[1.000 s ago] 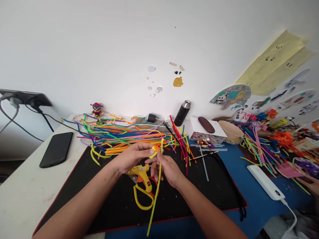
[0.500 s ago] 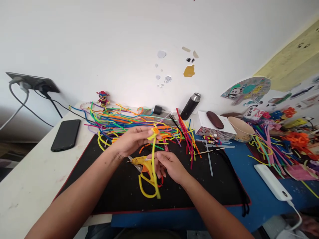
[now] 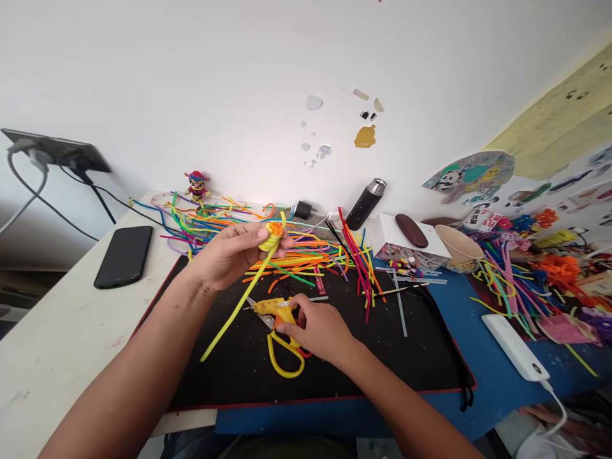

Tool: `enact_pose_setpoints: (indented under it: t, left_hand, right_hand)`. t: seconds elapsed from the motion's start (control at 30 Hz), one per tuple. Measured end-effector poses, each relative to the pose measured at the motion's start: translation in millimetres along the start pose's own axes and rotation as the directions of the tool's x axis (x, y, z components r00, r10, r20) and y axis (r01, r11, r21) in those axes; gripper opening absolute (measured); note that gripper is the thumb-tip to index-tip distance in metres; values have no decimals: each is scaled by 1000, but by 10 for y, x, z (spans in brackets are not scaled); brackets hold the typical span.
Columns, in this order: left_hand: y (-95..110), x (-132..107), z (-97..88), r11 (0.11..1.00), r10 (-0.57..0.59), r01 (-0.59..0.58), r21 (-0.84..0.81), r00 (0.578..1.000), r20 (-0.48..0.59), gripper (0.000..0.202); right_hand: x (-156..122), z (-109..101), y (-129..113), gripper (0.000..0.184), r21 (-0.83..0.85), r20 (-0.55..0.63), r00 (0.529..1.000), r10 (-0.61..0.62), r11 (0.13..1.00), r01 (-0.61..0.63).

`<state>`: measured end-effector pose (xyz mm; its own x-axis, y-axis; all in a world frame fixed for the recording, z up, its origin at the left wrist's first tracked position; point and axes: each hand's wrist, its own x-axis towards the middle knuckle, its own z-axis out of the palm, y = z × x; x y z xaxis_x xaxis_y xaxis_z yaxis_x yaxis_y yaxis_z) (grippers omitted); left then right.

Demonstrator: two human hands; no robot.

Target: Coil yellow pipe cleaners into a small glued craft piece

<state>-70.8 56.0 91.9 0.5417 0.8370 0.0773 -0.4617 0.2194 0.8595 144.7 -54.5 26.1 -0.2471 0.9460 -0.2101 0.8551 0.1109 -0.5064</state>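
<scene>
**Item 1, left hand** [image 3: 229, 255]: raised above the far edge of the black mat [image 3: 382, 363]. Thumb and fingers are closed on the pipe-cleaner coil [image 3: 272, 234], a small yellow winding with an orange centre. Compared with half a second ago, the hand sits a little higher and further back.

**Item 2, yellow tail** [image 3: 239, 303]: the unwound end of the same pipe cleaner, slanting down and to the left from the coil, with its tip over the mat. The right hand pinched it a moment ago. Now nothing guides it, so the left hand alone carries the coil.

**Item 3, right hand** [image 3: 318, 328]: it has let go of the tail and dropped to the mat. Its fingers are curled over the rear of the yellow glue gun [image 3: 275, 309] and touch it. Whether the grip has closed cannot be told.

**Item 4, scissors** [image 3: 284, 354]: yellow-handled, lying partly under the glue gun and just beside the right hand.

**Item 5, surroundings:** a loose heap of coloured pipe cleaners [image 3: 210, 220] lies behind the mat. A black phone [image 3: 123, 255] is on the bench [image 3: 57, 338] to the left. A dark flask [image 3: 364, 204], a paper cup [image 3: 459, 248] and a white power bank [image 3: 514, 347] are to the right.
</scene>
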Motion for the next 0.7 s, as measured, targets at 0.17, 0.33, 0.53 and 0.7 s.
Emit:
enact_pose_setpoints:
  t: [0.17, 0.33, 0.53, 0.7]
  left_hand:
    - [-21, 0, 63, 999, -33, 32, 21, 998, 52, 30]
    - [-51, -24, 120, 996, -81, 79, 28, 994, 73, 29]
    - [-104, -170, 403, 985, -172, 168, 37, 966, 195, 30]
    - [-250, -257, 661, 962, -258, 205, 183, 901, 348, 34]
  right_hand:
    - [-28, 191, -59, 39, -111, -17, 1000, 0, 994, -2]
    - [-54, 270, -61, 33, 6, -71, 997, 9, 1000, -8]
    - [-79, 294, -20, 31, 227, -130, 989, 64, 973, -33]
    - [-18, 132, 141, 31, 424, -343, 934, 101, 904, 58]
